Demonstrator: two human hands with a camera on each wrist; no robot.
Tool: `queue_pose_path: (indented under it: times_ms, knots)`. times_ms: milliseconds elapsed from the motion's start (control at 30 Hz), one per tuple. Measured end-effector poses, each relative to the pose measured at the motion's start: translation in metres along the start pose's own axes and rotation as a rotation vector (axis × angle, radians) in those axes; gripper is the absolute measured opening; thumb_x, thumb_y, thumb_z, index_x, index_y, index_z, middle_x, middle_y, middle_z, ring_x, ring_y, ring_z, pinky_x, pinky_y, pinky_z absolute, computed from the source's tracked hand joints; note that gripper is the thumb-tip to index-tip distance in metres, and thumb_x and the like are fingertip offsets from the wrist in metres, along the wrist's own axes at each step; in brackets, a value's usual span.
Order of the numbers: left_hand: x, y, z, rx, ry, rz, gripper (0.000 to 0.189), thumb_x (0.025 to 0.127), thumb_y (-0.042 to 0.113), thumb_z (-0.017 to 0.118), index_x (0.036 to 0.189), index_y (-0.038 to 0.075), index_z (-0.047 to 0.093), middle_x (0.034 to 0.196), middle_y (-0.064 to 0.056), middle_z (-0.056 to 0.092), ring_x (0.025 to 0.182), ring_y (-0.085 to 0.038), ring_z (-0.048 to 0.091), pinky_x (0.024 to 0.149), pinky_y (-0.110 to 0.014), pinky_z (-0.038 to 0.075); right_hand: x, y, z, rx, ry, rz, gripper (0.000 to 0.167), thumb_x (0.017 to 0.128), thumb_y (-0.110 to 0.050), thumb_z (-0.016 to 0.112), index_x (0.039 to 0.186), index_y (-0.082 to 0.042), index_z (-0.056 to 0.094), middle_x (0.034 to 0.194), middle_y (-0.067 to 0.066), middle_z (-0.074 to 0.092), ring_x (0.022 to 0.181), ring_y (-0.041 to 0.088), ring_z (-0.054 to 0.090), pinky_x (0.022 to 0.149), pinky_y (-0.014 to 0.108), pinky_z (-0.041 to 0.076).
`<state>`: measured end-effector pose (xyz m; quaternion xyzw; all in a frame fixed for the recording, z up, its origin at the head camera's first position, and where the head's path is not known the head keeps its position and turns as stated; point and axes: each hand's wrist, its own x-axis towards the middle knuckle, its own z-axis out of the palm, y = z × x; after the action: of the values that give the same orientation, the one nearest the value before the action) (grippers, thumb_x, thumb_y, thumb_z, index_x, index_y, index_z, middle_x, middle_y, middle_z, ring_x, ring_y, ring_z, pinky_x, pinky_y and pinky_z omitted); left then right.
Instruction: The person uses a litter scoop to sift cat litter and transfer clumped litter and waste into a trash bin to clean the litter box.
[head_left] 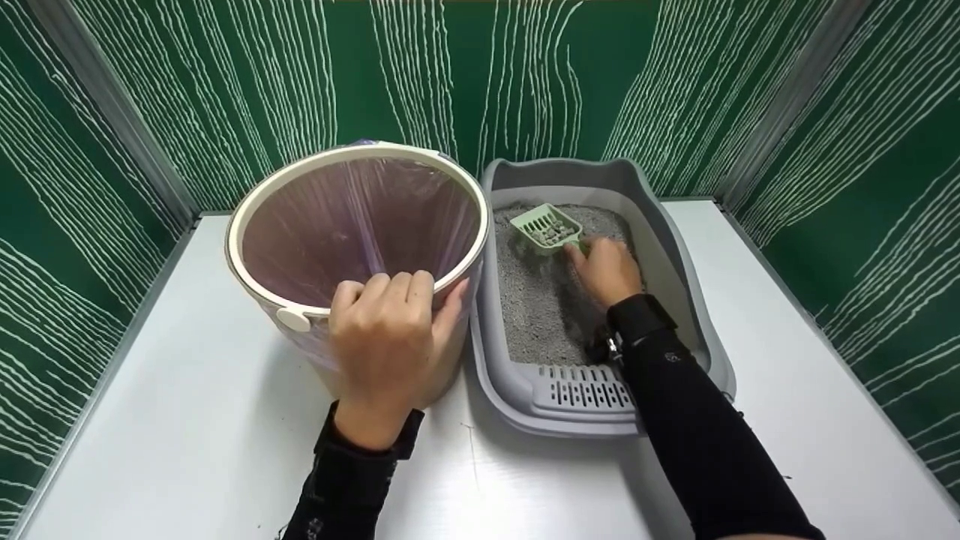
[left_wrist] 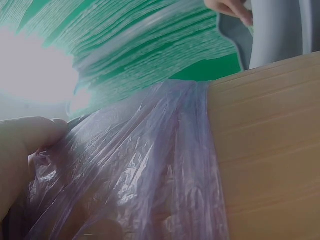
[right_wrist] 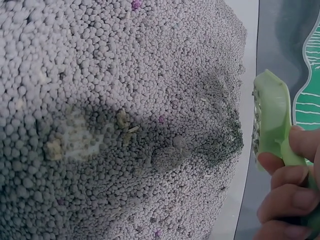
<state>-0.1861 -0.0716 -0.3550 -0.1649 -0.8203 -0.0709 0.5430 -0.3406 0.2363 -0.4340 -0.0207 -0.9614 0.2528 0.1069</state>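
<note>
My right hand (head_left: pixel 609 271) grips the handle of a light green slotted litter scoop (head_left: pixel 546 226), held over the grey litter (head_left: pixel 536 315) in the litter box (head_left: pixel 697 300). Clumps and grains lie on the scoop's slots. In the right wrist view the fingers wrap the scoop's handle (right_wrist: pixel 294 155), and the litter surface shows a pale bare patch and some darker lumps. With its fingers curled over the near rim, my left hand (head_left: pixel 386 330) holds the round trash bin (head_left: pixel 251 184). A thin purple bag (left_wrist: pixel 165 165) lines the bin and folds down outside.
Bin and litter box stand side by side on a white table (head_left: pixel 217 442). The box's near end has a slotted step (head_left: pixel 585 394). Green walls (head_left: pixel 517 82) with white wavy lines enclose the back and both sides.
</note>
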Motion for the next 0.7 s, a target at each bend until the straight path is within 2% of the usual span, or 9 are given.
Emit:
queue_pose_path:
  times_ms: [133, 300, 400, 567, 700]
  knots:
    - [-0.0001, 0.0008, 0.0006, 0.0, -0.001, 0.0, 0.048, 0.101, 0.043, 0.071, 0.07, 0.01, 0.057, 0.06, -0.004, 0.052, 0.055, -0.026, 0.052, 0.061, -0.042, 0.041, 0.0008, 0.0002, 0.0001, -0.018, -0.005, 0.019, 0.045, 0.112, -0.033, 0.058, 0.135, 0.004, 0.07, 0.132, 0.027, 0.069, 0.116, 0.044, 0.068, 0.099, 0.056, 0.051]
    - [-0.0004, 0.001, 0.0015, -0.007, 0.003, 0.001, 0.049, 0.101, 0.043, 0.071, 0.069, 0.01, 0.056, 0.06, -0.004, 0.051, 0.055, -0.026, 0.052, 0.061, -0.042, 0.041, 0.0004, 0.0003, 0.0003, -0.004, -0.004, 0.05, 0.043, 0.113, -0.037, 0.054, 0.105, -0.002, 0.077, 0.106, 0.022, 0.075, 0.1, 0.042, 0.071, 0.085, 0.054, 0.05]
    - [-0.0006, 0.0007, 0.0019, -0.011, 0.005, 0.002, 0.049, 0.101, 0.042, 0.071, 0.069, 0.009, 0.056, 0.06, -0.004, 0.051, 0.055, -0.026, 0.052, 0.061, -0.043, 0.041, 0.0002, 0.0, 0.0001, -0.001, 0.001, 0.066, 0.045, 0.113, -0.039, 0.053, 0.097, -0.004, 0.075, 0.101, 0.021, 0.074, 0.096, 0.041, 0.071, 0.083, 0.053, 0.05]
    - [-0.0005, 0.0001, 0.001, -0.008, 0.004, 0.001, 0.049, 0.101, 0.043, 0.071, 0.069, 0.01, 0.056, 0.059, -0.004, 0.05, 0.054, -0.026, 0.051, 0.06, -0.042, 0.041, 0.0011, -0.0031, -0.0015, -0.006, 0.001, 0.067, 0.044, 0.113, -0.039, 0.053, 0.1, -0.003, 0.076, 0.104, 0.022, 0.075, 0.096, 0.04, 0.071, 0.082, 0.053, 0.05]
    - [-0.0007, -0.0003, 0.0006, -0.007, 0.004, -0.002, 0.05, 0.102, 0.043, 0.071, 0.068, 0.009, 0.055, 0.059, -0.004, 0.049, 0.054, -0.026, 0.052, 0.06, -0.042, 0.041, 0.0028, -0.0069, -0.0073, 0.024, 0.015, 0.066, 0.044, 0.112, -0.038, 0.055, 0.112, 0.0, 0.077, 0.111, 0.024, 0.075, 0.101, 0.042, 0.07, 0.087, 0.054, 0.05]
